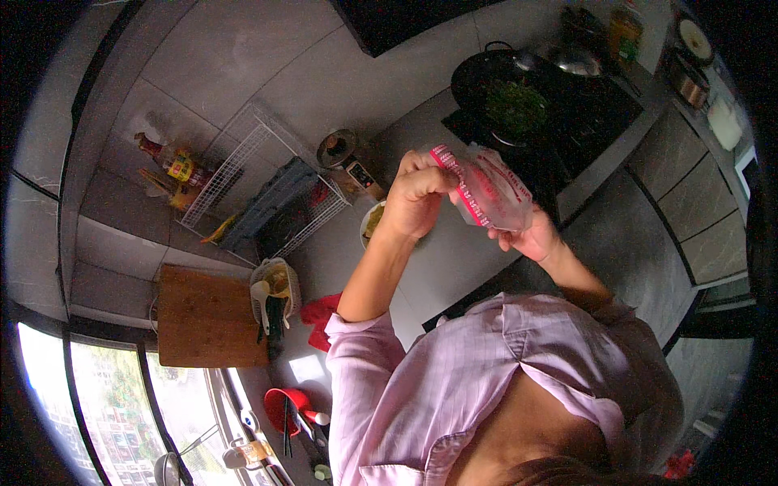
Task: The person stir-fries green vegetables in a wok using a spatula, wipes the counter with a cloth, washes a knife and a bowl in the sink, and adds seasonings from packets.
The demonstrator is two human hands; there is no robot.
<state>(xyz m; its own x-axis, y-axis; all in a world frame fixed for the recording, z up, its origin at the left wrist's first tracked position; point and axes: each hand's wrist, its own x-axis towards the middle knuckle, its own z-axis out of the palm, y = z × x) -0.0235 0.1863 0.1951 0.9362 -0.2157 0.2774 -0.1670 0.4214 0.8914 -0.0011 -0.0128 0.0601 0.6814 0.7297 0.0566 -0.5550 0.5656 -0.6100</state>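
Note:
A clear plastic bag with a red-and-white patterned strip and red print is stretched between both hands. My left hand pinches the strip side with thumb and fingers. At the bag's lower right, my right hand grips the plastic, its fingertips partly behind it. Beyond the bag, a black wok holds chopped leafy greens on the stove. A pale bowl with yellowish-green food is partly hidden behind my left wrist.
A white wire rack stands against the wall, left of a small appliance. Farther left are a wooden cutting board, a utensil basket, a red cloth and a red container. A metal ladle lies beside the wok.

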